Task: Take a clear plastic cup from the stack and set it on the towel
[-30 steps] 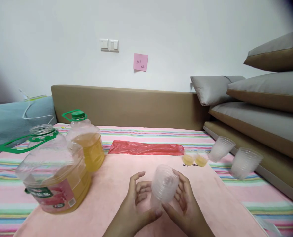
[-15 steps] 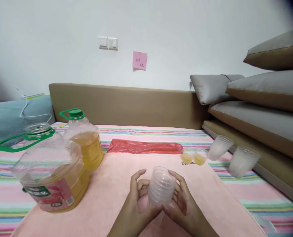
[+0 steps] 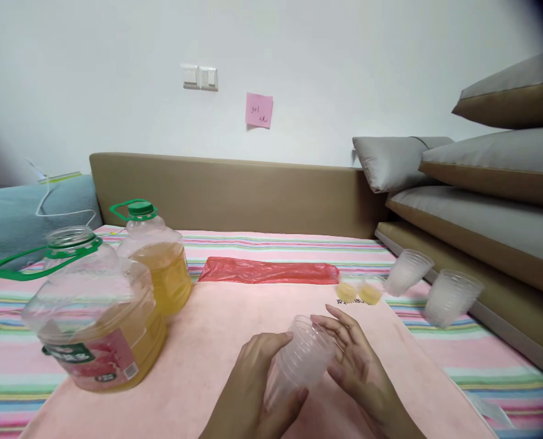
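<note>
Left hand (image 3: 257, 378) grips the cup stack (image 3: 299, 360); right hand (image 3: 351, 360) spread beside its rim, open towel (image 3: 235, 311) ahead.

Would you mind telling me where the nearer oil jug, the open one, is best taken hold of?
Probably by the green handle at the neck of the nearer oil jug, coming from the left, where the loop sticks out. The body is wide, rounded and smooth, poor for one hand, and the mouth is uncapped, so keep it upright.

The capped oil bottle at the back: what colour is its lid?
Green, shown in the head view: the lid tops the oil bottle.
</note>
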The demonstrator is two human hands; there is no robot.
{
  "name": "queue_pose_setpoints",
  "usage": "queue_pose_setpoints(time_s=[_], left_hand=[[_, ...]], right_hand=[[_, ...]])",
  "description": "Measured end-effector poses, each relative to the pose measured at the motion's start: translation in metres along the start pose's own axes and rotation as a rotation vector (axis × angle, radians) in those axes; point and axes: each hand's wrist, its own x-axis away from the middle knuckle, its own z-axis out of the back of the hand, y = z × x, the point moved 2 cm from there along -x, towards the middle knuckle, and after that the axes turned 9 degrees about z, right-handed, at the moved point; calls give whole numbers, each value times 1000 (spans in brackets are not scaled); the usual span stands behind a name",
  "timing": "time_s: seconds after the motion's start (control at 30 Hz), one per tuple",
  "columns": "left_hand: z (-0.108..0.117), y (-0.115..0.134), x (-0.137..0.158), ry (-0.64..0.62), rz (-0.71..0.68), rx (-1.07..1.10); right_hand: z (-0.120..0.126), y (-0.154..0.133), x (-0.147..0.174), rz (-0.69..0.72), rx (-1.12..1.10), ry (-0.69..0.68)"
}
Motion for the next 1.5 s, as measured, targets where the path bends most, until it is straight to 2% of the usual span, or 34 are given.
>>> queue_pose_setpoints(time_s=[0.27, 0.53, 0.77, 0.87, 1.0, 1.1, 1.2, 1.27, 1.33, 1.5], left_hand=[[-3, -3, 1, 20, -16, 16], [-2, -1, 1, -21, -14, 18], [-1, 3, 0, -44, -18, 19], [0, 3, 1, -37, -25, 4], [-1, 0, 2, -31, -15, -15], [1, -8, 2, 56, 59, -4], [9, -16, 1, 283, 198, 83], [16, -18, -2, 441, 267, 168], [22, -17, -5, 553, 280, 239], [32, -12, -10, 666, 248, 433]], right_hand=[[-1, -4, 0, -6, 7, 41], [1, -3, 0, 26, 51, 14], [-2, -7, -2, 24, 62, 55], [0, -16, -5, 36, 74, 116], [15, -35, -10, 103, 17, 326], [35, -44, -10, 150, -13, 502], [52, -40, -9, 201, 98, 553], [56, -32, -8, 232, 247, 492], [52, -21, -7, 243, 414, 392], [25, 3, 0, 205, 730, 134]])
